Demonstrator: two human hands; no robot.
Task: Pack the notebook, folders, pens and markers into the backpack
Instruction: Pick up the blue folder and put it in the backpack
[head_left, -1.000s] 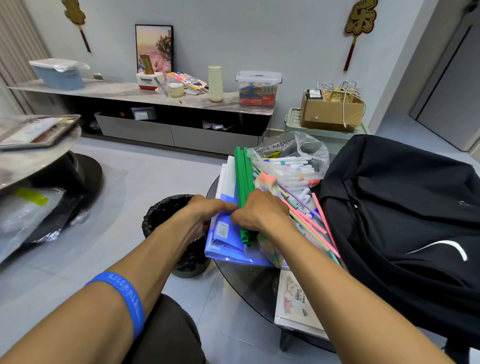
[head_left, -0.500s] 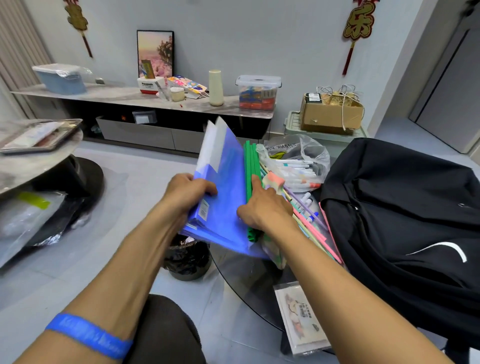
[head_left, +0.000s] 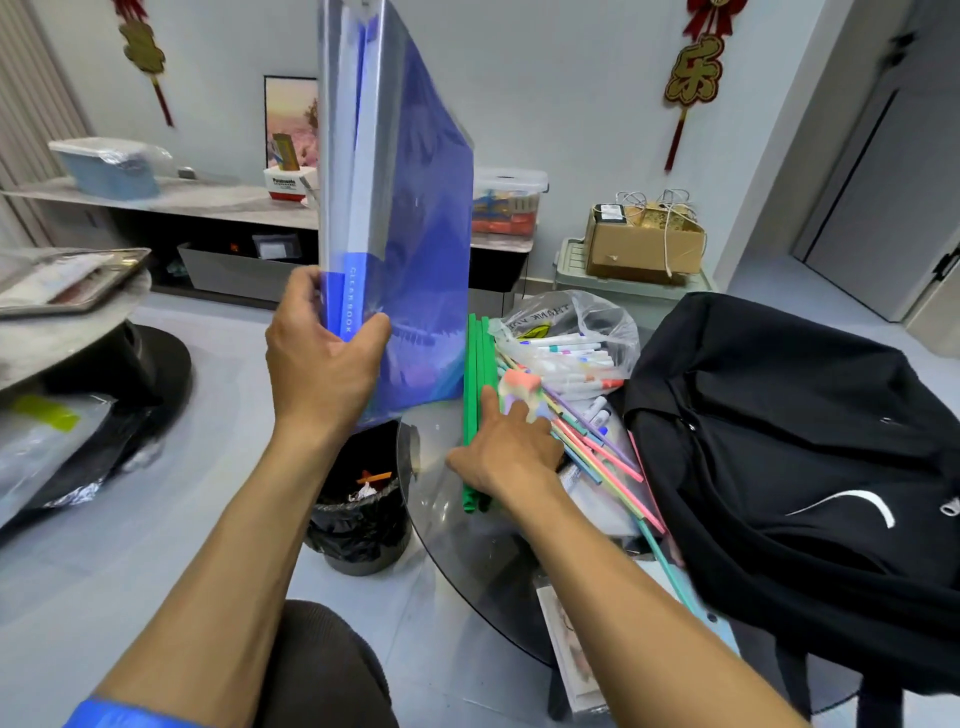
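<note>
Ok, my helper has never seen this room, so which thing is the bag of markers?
Start at the black backpack on the glass table. Just left of its top lies a clear plastic bag of white markers, the only bagged pens; the pastel pens nearby lie loose.

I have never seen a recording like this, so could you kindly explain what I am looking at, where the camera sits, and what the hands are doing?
There is no machine here: these are a person's two bare hands, filmed by one wide-angle camera worn on the head and looking forward and down.

The left hand grips a blue folder by its lower spine and holds it upright above the edge of the glass table.

The right hand lies with straight fingers on the things on the table: green folders and a fan of pastel pens. Behind them is a clear plastic bag of markers.

To the right lies the black backpack, into which all this is to be packed. Its zip looks closed, though I cannot be sure. On the floor below the table's edge stands a bin.
</note>
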